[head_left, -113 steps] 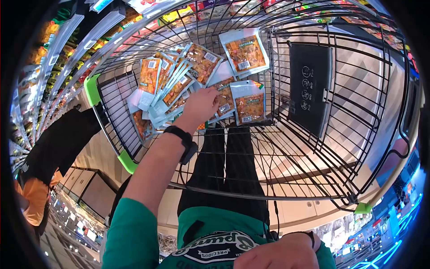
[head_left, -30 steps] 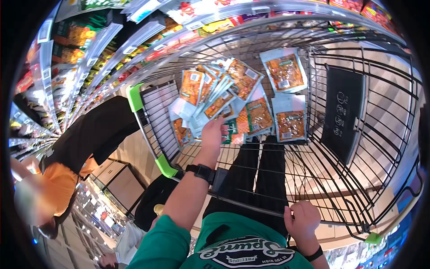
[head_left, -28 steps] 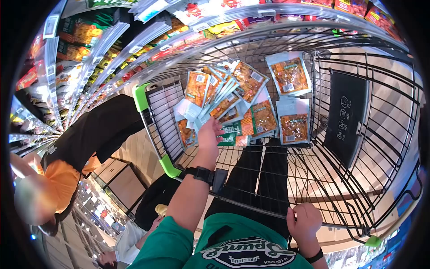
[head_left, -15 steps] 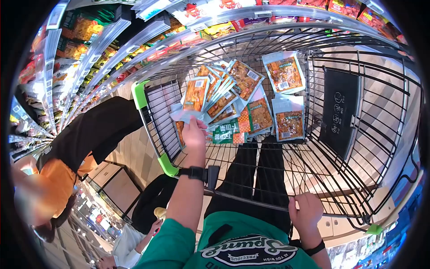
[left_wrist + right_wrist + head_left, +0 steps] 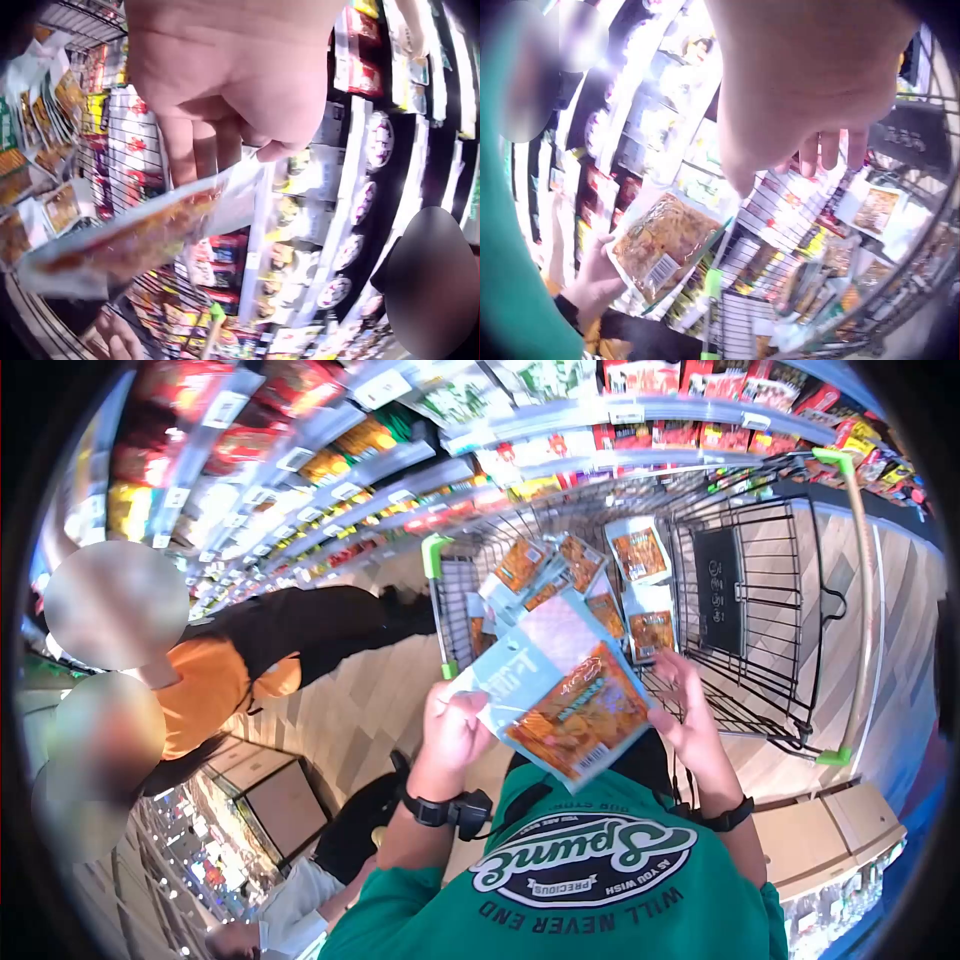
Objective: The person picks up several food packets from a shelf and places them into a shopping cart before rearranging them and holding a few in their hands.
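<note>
In the head view my left hand (image 5: 455, 728) pinches one corner of a flat food pouch (image 5: 578, 715), pale at the top, with orange-brown food and a barcode showing through. The left wrist view shows this pouch (image 5: 135, 236) nearly edge-on, hanging from my thumb and fingers. My right hand (image 5: 695, 710) is spread with fingers apart, right at the pouch's opposite edge. The right wrist view has the pouch (image 5: 667, 244) beyond my right hand (image 5: 810, 105). Behind it, a fanned pile of similar pouches (image 5: 522, 565) lies in the shopping cart (image 5: 770, 585).
Two more pouches lie side by side in the cart, one pouch (image 5: 638, 550) farther back. Store shelves (image 5: 400, 470) full of packaged goods run along the far side. A person in an orange top (image 5: 205, 685) stands at the left. A wooden cabinet (image 5: 815, 840) is at the right.
My left hand has lifted a pouch out of the pile and brought it close to my chest. My right hand has left the cart's rim and come up beside the pouch. The head view has shifted.
</note>
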A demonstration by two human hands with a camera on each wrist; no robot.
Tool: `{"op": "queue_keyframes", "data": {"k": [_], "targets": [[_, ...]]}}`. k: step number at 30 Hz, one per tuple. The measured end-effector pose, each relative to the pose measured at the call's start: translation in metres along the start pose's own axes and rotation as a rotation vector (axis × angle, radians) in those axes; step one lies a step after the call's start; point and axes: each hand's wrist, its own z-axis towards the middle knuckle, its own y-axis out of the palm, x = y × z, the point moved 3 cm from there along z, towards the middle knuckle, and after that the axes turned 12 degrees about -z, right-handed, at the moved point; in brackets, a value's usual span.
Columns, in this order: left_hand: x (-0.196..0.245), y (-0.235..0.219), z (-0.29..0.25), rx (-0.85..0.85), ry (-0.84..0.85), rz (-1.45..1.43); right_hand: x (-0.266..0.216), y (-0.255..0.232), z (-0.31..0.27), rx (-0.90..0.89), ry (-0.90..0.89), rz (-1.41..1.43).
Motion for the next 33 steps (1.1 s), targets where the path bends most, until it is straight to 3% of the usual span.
{"op": "queue_keyframes", "data": {"k": [1,3,4,7,8,14,21,23,24,26,27,29,30,32,33], "targets": [[0.006,0.012,0.001,-0.237,0.039,-0.195,-0.014,0.015,-0.006,-0.077,-0.078,0.344],[0.019,0.048,-0.020,0.275,0.019,0.185,-0.043,0.020,-0.031,-0.315,0.126,0.149],[0.025,0.042,-0.025,0.136,-0.011,0.124,-0.053,0.030,-0.043,-0.322,0.126,0.236],[0.050,0.034,-0.042,-0.048,-0.042,0.071,-0.075,0.053,-0.076,-0.270,0.026,0.268],[0.055,0.022,-0.044,-0.294,-0.031,-0.074,-0.070,0.060,-0.084,-0.263,-0.046,0.289],[0.085,0.045,-0.085,-0.332,-0.024,0.084,-0.075,0.094,-0.125,-0.144,-0.118,0.263],[0.097,0.033,-0.101,-0.466,-0.011,0.022,-0.086,0.116,-0.147,-0.061,-0.183,0.226],[0.097,0.030,-0.100,-0.406,-0.009,0.081,-0.085,0.120,-0.147,-0.050,-0.187,0.217],[0.095,0.019,-0.094,-0.411,-0.010,0.071,-0.082,0.121,-0.147,-0.005,-0.173,0.233],[0.080,-0.023,-0.069,-0.357,0.097,0.440,-0.068,0.118,-0.144,0.113,-0.110,0.240],[0.069,-0.031,-0.056,-0.355,0.088,0.424,-0.058,0.111,-0.139,0.120,-0.097,0.228],[0.045,-0.054,-0.030,-0.129,0.049,0.531,-0.032,0.085,-0.128,0.277,0.071,0.252],[0.030,-0.075,-0.021,-0.120,0.048,0.513,-0.019,0.073,-0.120,0.344,0.162,0.209],[-0.002,-0.135,-0.009,0.092,0.169,1.149,0.017,0.042,-0.100,0.381,0.195,0.102],[-0.024,-0.170,-0.004,0.109,0.158,1.138,0.033,0.027,-0.089,0.420,0.212,0.012]]}}
